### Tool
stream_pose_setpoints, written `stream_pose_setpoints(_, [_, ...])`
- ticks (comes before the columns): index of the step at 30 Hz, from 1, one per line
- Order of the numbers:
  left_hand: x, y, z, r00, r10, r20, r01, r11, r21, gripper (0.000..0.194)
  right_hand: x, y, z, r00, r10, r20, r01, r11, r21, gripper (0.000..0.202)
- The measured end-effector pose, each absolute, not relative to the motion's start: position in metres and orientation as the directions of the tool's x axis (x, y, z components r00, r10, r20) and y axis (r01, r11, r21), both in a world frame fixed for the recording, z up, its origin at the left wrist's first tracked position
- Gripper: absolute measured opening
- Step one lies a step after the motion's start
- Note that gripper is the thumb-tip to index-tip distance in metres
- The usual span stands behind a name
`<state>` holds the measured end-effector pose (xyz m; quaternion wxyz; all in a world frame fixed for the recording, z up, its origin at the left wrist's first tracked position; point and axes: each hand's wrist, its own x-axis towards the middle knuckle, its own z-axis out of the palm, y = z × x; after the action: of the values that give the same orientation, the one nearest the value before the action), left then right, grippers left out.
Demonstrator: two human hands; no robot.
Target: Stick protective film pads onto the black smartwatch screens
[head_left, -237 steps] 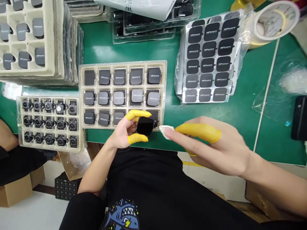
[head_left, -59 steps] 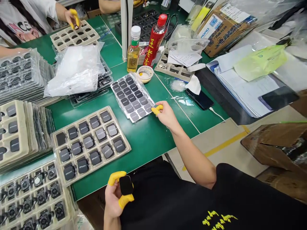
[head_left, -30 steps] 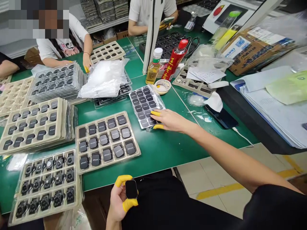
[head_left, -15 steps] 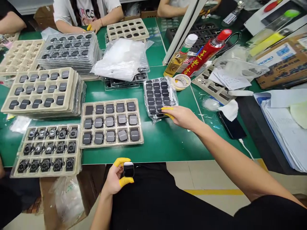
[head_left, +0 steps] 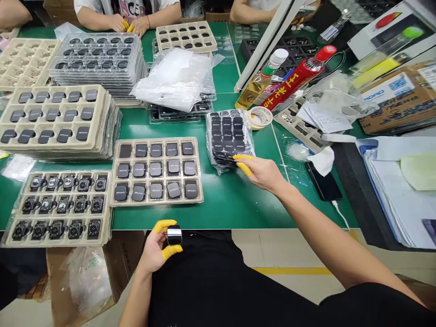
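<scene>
My left hand, with yellow covers on thumb and finger, grips a small square watch body by its edges, over my lap. My right hand, also with yellow finger covers, pinches the near edge of a sheet of black square pieces lying in clear plastic on the green table. That near edge looks slightly raised. Left of it sits a beige tray of dark square pieces, and further left a tray of watch bodies.
Stacked trays and clear trays stand at the left. A plastic bag pile, tape roll, bottles and a phone lie beyond or right. Other people's hands are across the table.
The near edge of the black sheet has lifted a little at my right fingertips. The view has shifted slightly; my left hand still holds the watch body.
</scene>
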<state>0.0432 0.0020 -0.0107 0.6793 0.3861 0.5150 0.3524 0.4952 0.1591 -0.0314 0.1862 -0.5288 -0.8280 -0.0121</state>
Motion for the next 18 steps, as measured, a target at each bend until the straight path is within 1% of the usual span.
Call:
stream_pose_setpoints(3, [0.038, 0.004, -0.011, 0.192, 0.892, -0.41, -0.075, 0.43, 0.9, 0.069, 0.498, 0.162, -0.031, -0.352, 0.876, 0.329, 0.885, 0.426, -0.187, 0.032])
stream_pose_setpoints(7, [0.034, 0.002, -0.009, 0.162, 0.906, -0.391, -0.067, 0.406, 0.912, 0.069, 0.495, 0.164, -0.027, -0.276, 0.885, 0.375, 0.911, 0.365, -0.192, 0.027])
stream_pose_setpoints(11, [0.033, -0.004, -0.004, 0.183, 0.899, -0.397, -0.036, 0.41, 0.912, 0.069, 0.49, 0.151, -0.015, -0.209, 0.875, 0.437, 0.929, 0.318, -0.192, 0.028])
stream_pose_setpoints(14, [0.039, -0.005, -0.001, 0.291, 0.882, -0.372, -0.087, 0.411, 0.907, 0.07, 0.487, 0.124, -0.006, -0.195, 0.861, 0.47, 0.927, 0.318, -0.198, 0.04])
stream_pose_setpoints(18, [0.07, 0.008, -0.001, 0.518, 0.808, -0.281, -0.283, 0.472, 0.835, 0.073, 0.478, 0.064, -0.006, -0.145, 0.837, 0.528, 0.933, 0.293, -0.21, 0.052])
